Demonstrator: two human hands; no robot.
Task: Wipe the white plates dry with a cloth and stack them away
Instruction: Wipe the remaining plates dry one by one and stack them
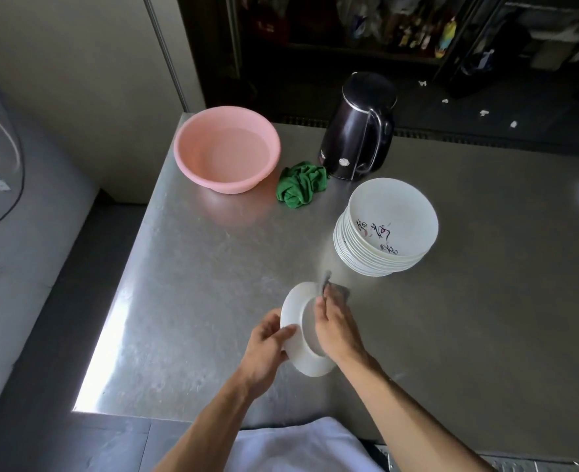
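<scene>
White plates (359,264), bowl (409,204) w/ illegible script (378,233)

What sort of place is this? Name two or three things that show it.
Likely a kitchen wash-up area: a steel counter holds a stack of plates, a pink basin and a kettle, while the left hand holds a plate and the right hand wipes it with a cloth.

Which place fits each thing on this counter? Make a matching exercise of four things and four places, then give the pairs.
1 pink basin
2 green cloth
3 white plate
4 grey cloth

a in the right hand
b gripped by the left hand
c far left of the counter
d crumpled beside the black kettle

Pairs: 1-c, 2-d, 3-b, 4-a
</scene>
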